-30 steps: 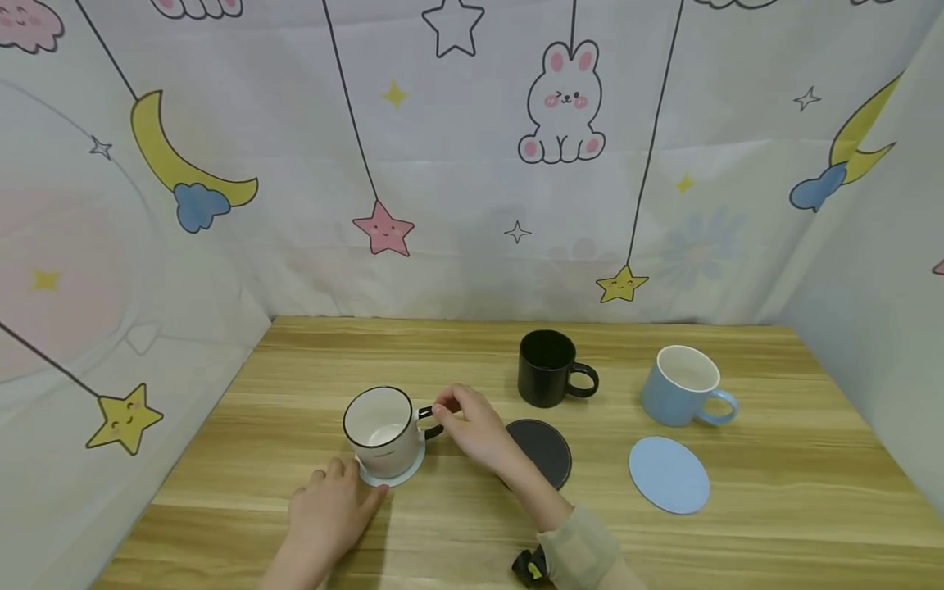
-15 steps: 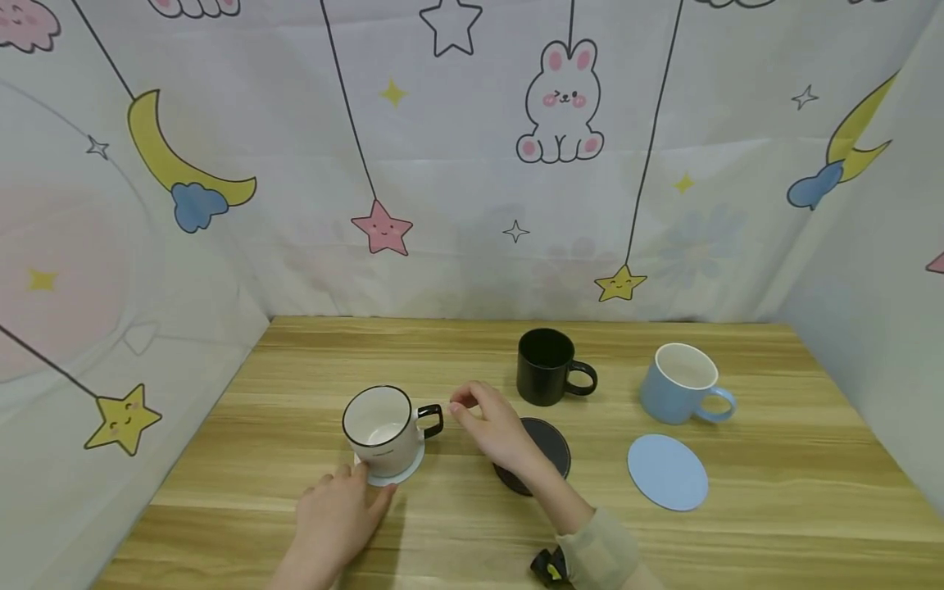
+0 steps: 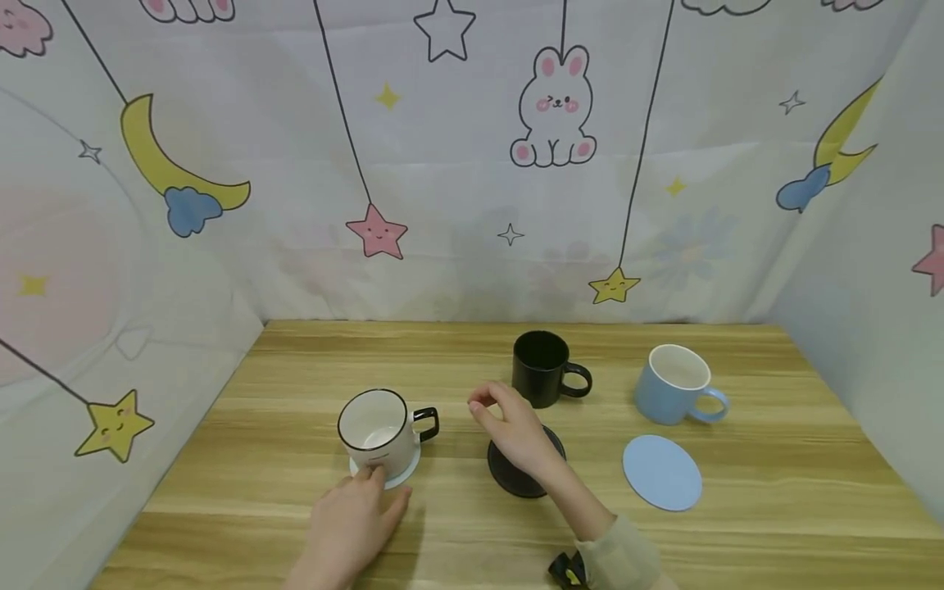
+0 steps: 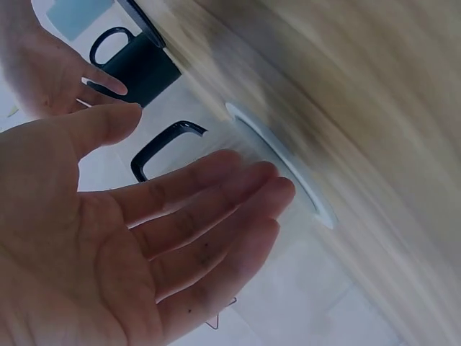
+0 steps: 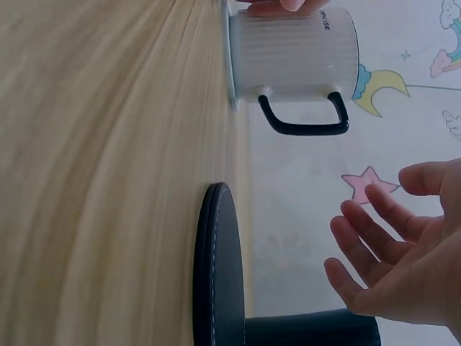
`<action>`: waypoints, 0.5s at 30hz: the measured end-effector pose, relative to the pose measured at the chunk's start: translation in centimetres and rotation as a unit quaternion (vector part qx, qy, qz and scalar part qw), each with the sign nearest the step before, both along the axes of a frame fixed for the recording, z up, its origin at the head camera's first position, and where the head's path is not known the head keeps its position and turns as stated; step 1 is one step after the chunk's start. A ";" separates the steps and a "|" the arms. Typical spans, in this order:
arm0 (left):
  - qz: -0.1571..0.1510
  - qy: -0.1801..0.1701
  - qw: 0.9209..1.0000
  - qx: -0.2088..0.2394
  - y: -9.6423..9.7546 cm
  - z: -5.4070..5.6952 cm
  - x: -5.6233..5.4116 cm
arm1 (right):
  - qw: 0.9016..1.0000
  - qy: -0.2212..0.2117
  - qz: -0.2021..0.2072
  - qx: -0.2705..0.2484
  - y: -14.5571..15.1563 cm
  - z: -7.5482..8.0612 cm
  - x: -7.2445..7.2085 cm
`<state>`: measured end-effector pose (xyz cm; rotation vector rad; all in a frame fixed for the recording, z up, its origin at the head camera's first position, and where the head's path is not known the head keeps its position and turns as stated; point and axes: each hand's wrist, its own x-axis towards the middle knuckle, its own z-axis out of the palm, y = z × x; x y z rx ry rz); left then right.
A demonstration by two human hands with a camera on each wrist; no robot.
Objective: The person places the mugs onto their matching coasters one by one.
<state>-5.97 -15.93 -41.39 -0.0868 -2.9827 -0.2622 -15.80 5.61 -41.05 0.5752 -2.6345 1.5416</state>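
White ceramic-looking mug (image 3: 383,438), lower left of centre, sits on a pale coaster (image 3: 402,479); probably rigid, breakable, slick, so grab the black handle (image 3: 435,420). Left hand's (image 3: 352,520) unclenched fingers front it; right hand (image 3: 516,430) hovers, empty.

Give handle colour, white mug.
Black. The handle of the white mug shows best in the right wrist view.

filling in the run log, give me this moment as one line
left hand: fingers at white mug | right hand: raised, holds nothing | white mug: on pale coaster | black mug, blue mug: directly on table
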 end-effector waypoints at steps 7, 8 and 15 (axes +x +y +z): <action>-0.022 0.030 0.999 0.025 1.1 0.1 -0.2 | 1.000 0.012 -0.024 -0.014 1.3 -0.3 0.1; -0.029 0.039 0.998 0.029 1.2 0.1 -0.2 | 0.999 0.010 -0.027 -0.019 1.5 -0.3 0.0; -0.071 0.087 0.993 0.027 2.3 0.2 -0.9 | 0.998 -0.010 -0.036 -0.045 3.1 -0.1 -0.2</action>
